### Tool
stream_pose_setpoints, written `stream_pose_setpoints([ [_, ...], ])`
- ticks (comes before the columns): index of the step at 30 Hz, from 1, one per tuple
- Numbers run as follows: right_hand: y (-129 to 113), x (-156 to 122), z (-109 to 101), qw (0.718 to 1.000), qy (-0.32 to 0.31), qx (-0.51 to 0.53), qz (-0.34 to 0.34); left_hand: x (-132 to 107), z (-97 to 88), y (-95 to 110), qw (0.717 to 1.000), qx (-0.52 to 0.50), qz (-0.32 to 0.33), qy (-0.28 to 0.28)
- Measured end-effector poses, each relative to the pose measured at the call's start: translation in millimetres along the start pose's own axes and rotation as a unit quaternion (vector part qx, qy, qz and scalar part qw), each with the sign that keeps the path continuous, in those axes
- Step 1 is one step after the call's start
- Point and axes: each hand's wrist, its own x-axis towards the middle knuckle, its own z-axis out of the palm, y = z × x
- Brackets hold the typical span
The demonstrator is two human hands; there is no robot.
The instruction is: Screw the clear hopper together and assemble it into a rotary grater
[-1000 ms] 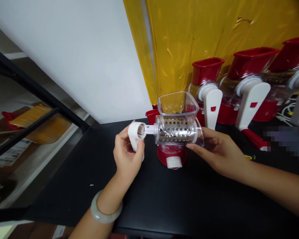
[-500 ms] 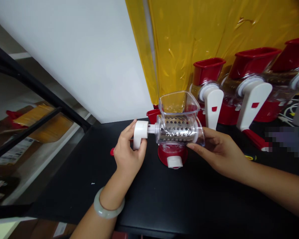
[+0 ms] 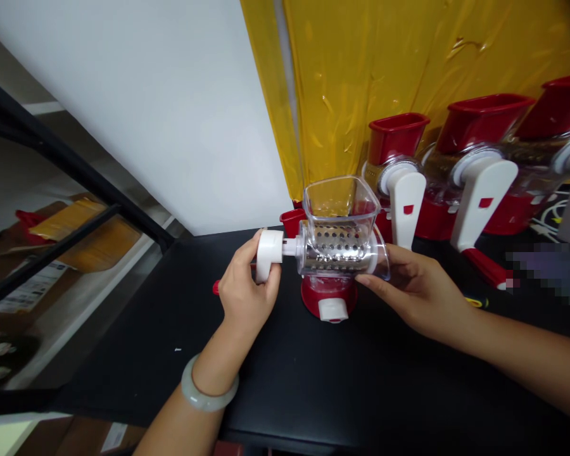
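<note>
A rotary grater (image 3: pixel 339 247) with a clear hopper, a perforated metal drum and a red base stands upright on the black table (image 3: pixel 285 380). My left hand (image 3: pixel 249 285) is closed around the white crank handle (image 3: pixel 268 248), whose shaft reaches into the drum's left end with a short length still showing. A red knob of the crank peeks out left of those fingers. At the drum's right end, my right hand (image 3: pixel 418 291) grips the clear housing between thumb and fingers; its fingertips are partly hidden behind the plastic.
Several assembled red-and-white graters (image 3: pixel 479 171) line the back right before yellow sheeting (image 3: pixel 342 82). A small red container (image 3: pixel 292 221) sits behind the clear grater. A black metal shelf frame (image 3: pixel 66 171) holding packages is at the left, beside a white panel (image 3: pixel 171 114).
Almost nothing differs. The left hand and crank have shifted very slightly to the right; the grater and right hand stay in place.
</note>
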Motion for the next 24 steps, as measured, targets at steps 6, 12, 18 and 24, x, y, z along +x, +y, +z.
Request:
stream_pose_setpoints([
  [6,-3.3,1.5,1.0,1.000,0.003,-0.001,-0.004,-1.4,0.8,1.5,1.000,-0.008,-0.025,0.000],
  [12,-3.2,1.8,1.2,1.000,0.001,0.000,-0.006,-2.3,2.0,-3.0,0.999,-0.016,-0.029,-0.015],
  [18,-1.7,1.3,0.8,1.000,0.005,-0.010,-0.001,-7.2,6.3,-8.1,0.993,-0.072,-0.072,-0.053],
  [24,-1.2,0.8,1.3,1.000,0.003,-0.007,-0.004,-9.2,8.7,-6.6,0.991,-0.096,-0.068,-0.059],
])
